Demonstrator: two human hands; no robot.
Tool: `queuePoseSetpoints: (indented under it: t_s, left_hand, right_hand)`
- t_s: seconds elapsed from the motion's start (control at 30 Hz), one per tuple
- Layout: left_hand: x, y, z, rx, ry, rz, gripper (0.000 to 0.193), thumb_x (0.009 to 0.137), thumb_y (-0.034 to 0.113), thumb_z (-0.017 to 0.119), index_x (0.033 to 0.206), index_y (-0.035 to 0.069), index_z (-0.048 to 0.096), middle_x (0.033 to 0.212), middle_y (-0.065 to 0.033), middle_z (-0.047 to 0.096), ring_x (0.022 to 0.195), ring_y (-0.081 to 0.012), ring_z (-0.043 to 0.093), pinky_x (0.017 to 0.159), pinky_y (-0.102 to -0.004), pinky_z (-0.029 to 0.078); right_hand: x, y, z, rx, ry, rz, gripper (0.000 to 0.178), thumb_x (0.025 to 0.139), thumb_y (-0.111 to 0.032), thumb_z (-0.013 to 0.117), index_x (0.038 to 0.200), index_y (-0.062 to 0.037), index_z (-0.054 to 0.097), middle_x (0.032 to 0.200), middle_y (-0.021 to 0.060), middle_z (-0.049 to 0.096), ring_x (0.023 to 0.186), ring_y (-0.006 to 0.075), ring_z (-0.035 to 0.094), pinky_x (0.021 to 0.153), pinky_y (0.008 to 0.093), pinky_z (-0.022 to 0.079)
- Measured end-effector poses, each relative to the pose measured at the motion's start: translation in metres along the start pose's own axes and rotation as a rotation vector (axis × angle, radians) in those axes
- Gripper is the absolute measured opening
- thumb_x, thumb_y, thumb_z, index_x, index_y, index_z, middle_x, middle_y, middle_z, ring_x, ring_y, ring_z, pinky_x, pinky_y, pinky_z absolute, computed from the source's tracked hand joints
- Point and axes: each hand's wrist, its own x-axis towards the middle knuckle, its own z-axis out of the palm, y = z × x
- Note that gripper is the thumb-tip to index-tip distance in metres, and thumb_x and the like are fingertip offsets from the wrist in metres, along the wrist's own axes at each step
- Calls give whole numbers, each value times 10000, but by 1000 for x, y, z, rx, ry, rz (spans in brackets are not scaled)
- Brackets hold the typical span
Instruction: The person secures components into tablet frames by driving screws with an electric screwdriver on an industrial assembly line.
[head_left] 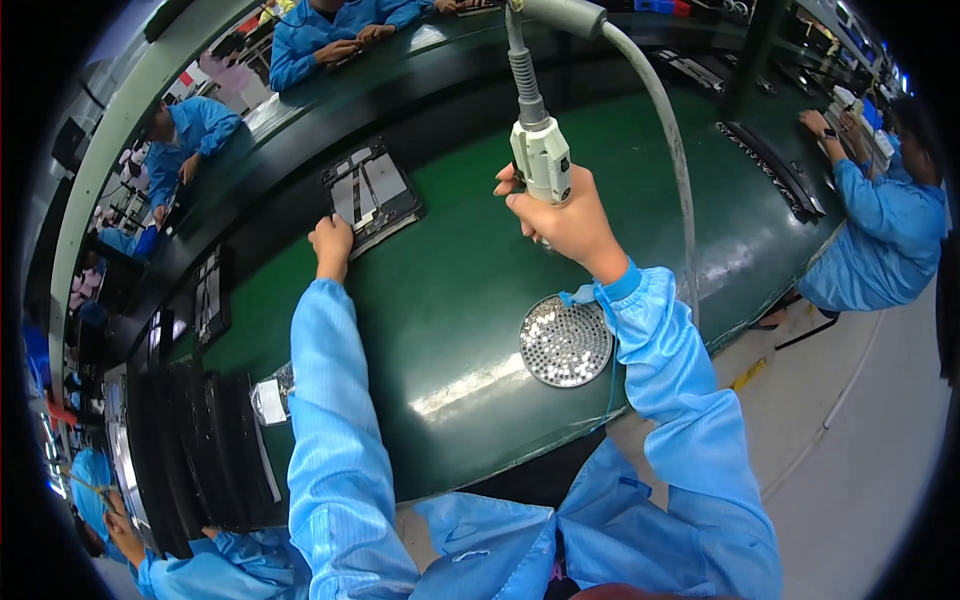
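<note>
My right hand (572, 222) is wrapped round a pale electric screwdriver (541, 160), held above the green bench and hanging from a grey spring-sleeved cable. The tool's lower end is mostly hidden behind the hand. With fingers curled, my left hand (331, 243) grips the near left corner of an opened flat electronic device (372, 195), which shows grey panels inside a black frame. Below my right wrist lies a round metal tray (566, 341) dotted with rows of small shiny pieces. A blue strap circles that wrist.
Dark curved panels (190, 450) stand stacked at the left, beside a small clear bag (271, 398). Another flat device (211, 295) lies farther left. A dark strip-like part (770, 170) rests on the bench (470, 300) at the right. Several co-workers in blue sit around the line.
</note>
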Motion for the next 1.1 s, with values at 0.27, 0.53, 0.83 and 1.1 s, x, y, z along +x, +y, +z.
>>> queuePoseSetpoints:
  t_s: [0.27,0.53,0.83,1.1]
  left_hand:
    - [-5,35,22,38,215,32,307,948,214,533,1063,-28,681,1124,-358,574,1050,-495,569,926,-511,471]
    - [-36,71,-15,-248,488,432,326,981,270,559,1134,3,665,1104,-213,595,1086,-352,532,962,-408,418]
    - [-299,258,-214,-1703,-945,292,377,994,160,479,1293,-58,409,895,-98,559,845,-241,545,850,-426,488]
    - [-310,261,-217,-1774,-1785,400,360,958,117,393,1180,-81,597,1000,-218,668,904,-248,649,889,-378,500]
  right_hand:
    - [-5,1,9,3,-26,18,201,773,-31,631,969,-2,659,825,34,673,577,100,595,510,267,491]
    - [-3,19,3,-128,52,-197,231,755,-148,700,949,-27,675,791,134,690,747,159,674,685,342,532]
    - [-3,24,-3,-132,88,-250,202,733,-151,706,867,-17,637,739,130,670,672,210,667,641,349,519]
    - [-5,10,11,-47,-3,-50,185,788,-49,653,967,-1,649,796,38,676,597,98,610,533,266,503]
